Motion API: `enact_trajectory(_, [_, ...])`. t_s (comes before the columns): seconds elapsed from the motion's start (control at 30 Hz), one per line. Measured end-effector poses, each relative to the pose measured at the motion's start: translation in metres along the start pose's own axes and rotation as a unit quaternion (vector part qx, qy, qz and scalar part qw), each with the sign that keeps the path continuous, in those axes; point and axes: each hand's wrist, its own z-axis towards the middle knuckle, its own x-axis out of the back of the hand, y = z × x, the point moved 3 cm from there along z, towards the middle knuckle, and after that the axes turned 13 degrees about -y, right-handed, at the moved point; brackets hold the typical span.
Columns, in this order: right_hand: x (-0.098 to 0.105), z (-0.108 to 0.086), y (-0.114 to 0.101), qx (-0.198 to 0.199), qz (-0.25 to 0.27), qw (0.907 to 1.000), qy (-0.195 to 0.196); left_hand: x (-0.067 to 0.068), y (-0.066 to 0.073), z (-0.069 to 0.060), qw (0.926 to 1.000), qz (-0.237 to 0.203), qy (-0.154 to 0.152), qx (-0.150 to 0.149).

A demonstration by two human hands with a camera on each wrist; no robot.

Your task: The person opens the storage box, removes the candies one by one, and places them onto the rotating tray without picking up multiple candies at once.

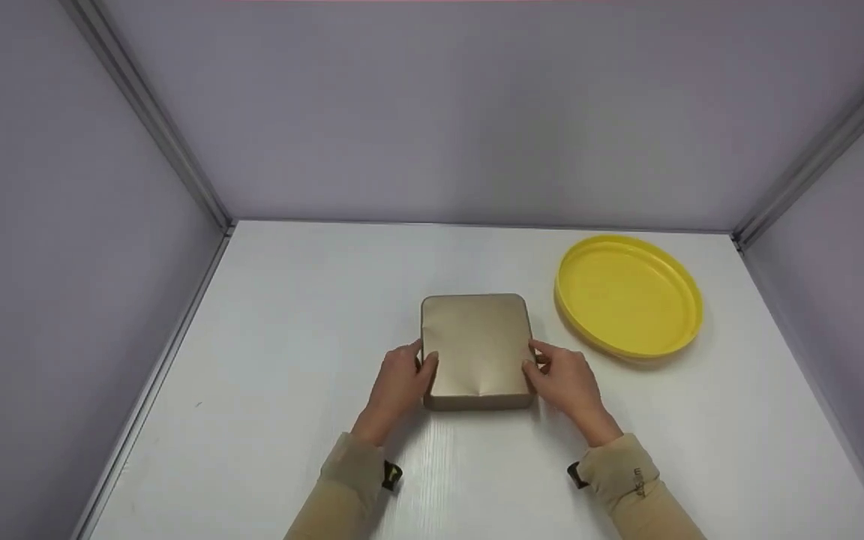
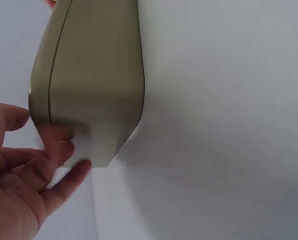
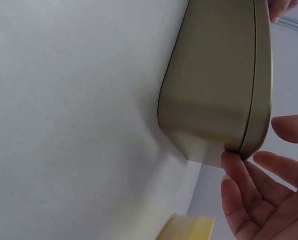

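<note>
A gold rectangular tin [image 1: 475, 345] with rounded corners lies flat on the white table, its lid on. Small dents mark the lid's top near the front and left edges. My left hand [image 1: 400, 381] grips the tin's left side, thumb at the lid's edge and fingers along the side wall. On the opposite side, my right hand [image 1: 567, 379] holds the tin near its front right corner. In the right wrist view, fingertips [image 3: 232, 157] touch the wall at the lid seam [image 3: 249, 125]. The left wrist view shows the left fingers partly blurred against the wall. The tin's inside is hidden.
A round yellow tray [image 1: 627, 300] with a raised rim sits to the right and behind the tin. Pale panels enclose the white table [image 1: 289, 315] at the back [image 1: 477, 112], left [image 1: 64, 262] and right [image 1: 844, 262].
</note>
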Motion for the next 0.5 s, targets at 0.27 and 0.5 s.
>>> enact_trajectory(0.27, [0.0044,-0.0044,0.0022,-0.025,-0.007,0.9996,0.007,-0.003,0.0045,-0.0022,0.9999,0.008,0.001,-0.009])
enact_trajectory(0.5, [0.0073,0.0006,0.0012,-0.03,-0.044,0.9985,0.015,-0.0038,0.0018,-0.0094,0.9977,-0.026,-0.061,0.01])
